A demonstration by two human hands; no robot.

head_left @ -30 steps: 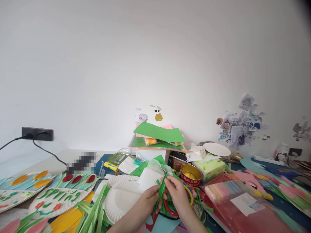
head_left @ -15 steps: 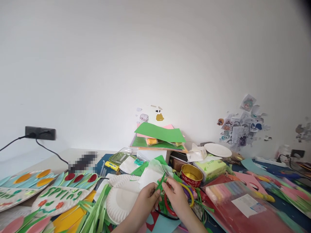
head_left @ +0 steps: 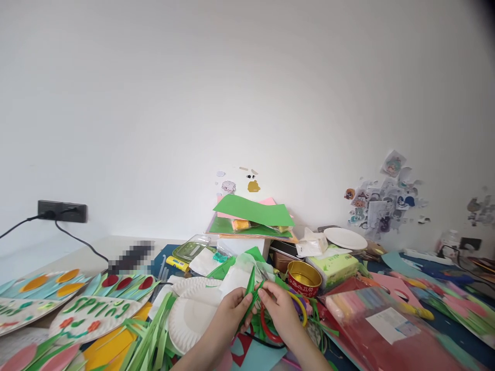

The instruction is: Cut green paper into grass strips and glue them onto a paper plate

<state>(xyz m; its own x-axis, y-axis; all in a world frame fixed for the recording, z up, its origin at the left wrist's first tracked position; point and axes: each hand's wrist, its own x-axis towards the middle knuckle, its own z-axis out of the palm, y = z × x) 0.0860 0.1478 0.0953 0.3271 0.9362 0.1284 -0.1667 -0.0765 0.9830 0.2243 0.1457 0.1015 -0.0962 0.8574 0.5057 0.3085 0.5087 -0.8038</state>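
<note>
Low in the middle of the view, my left hand (head_left: 229, 315) and my right hand (head_left: 279, 309) meet over the cluttered table. Both pinch a narrow green paper strip (head_left: 251, 294) between thumb and fingers, and the strip stands nearly upright with a fold near its top. A white paper plate (head_left: 189, 322) lies just left of my left hand. Red and yellow rings (head_left: 266, 330) and more green strips lie under my right hand. A gold and red tin (head_left: 304, 278) stands just beyond my right hand.
Loose green strips (head_left: 150, 342) and decorated paper plates with "Spring" lettering (head_left: 93, 313) fill the left. A stack of green and pink paper (head_left: 253, 214) sits on a box at the back. Tissue pack (head_left: 333, 265), plastic-wrapped coloured sheets (head_left: 371, 322) and a cable (head_left: 73, 239) lie around.
My hands have kept working the green strip. It was slanted between my fingers a second ago and now stands more upright, with my left thumb higher on it.
</note>
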